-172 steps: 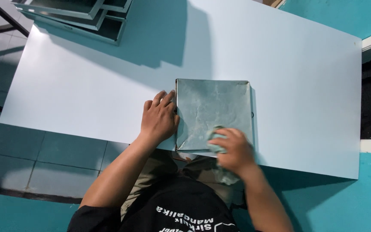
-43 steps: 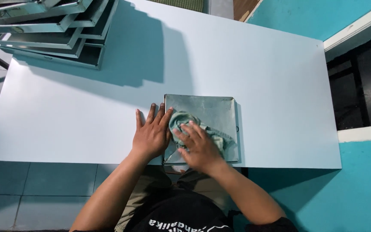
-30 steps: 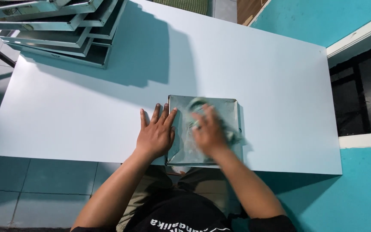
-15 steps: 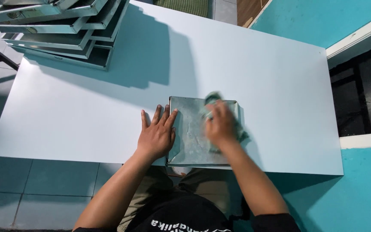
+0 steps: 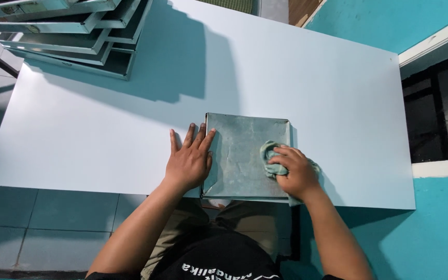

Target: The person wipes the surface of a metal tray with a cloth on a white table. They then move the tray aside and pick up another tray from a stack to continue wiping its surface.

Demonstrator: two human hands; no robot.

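Note:
A shallow square metal tray (image 5: 239,155) lies at the near edge of a white table (image 5: 130,114). My left hand (image 5: 189,159) rests flat with fingers spread on the tray's left rim and the table beside it. My right hand (image 5: 295,172) is closed on a crumpled green cloth (image 5: 268,154) and presses it onto the tray's right half, near the right rim.
A stack of several similar metal trays (image 5: 73,31) sits at the table's far left corner. A teal wall and a dark opening with a white frame (image 5: 442,109) lie to the right. Tiled floor (image 5: 53,218) shows on the left.
My right hand with the cloth has slid from the tray's far right corner back toward me along the right side. The left hand has stayed put.

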